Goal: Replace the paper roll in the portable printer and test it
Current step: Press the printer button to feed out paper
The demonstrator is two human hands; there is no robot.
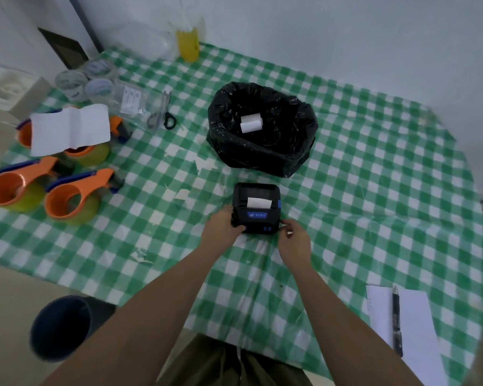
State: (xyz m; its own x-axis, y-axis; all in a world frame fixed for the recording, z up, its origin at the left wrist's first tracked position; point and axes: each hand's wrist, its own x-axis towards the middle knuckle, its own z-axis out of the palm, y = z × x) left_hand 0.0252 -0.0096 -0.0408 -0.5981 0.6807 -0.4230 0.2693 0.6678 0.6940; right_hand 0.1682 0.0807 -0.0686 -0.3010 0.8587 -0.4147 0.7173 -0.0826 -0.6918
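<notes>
A small black portable printer [256, 207] with a blue front panel sits near the middle of the table. A short strip of white paper [258, 203] sticks out of its slot. My left hand [221, 228] grips the printer's left front corner. My right hand [294, 236] touches its right front corner with curled fingertips. A white paper roll [251, 123] lies inside a black bag-lined bin [262, 129] behind the printer.
The table has a green checked cloth [374, 190]. Orange tape dispensers [67, 196] and a white sheet [70, 129] are at the left, scissors [162, 112] behind them. A notepad with a pen [396, 321] lies at the right front. A dark bin [59, 327] stands on the floor.
</notes>
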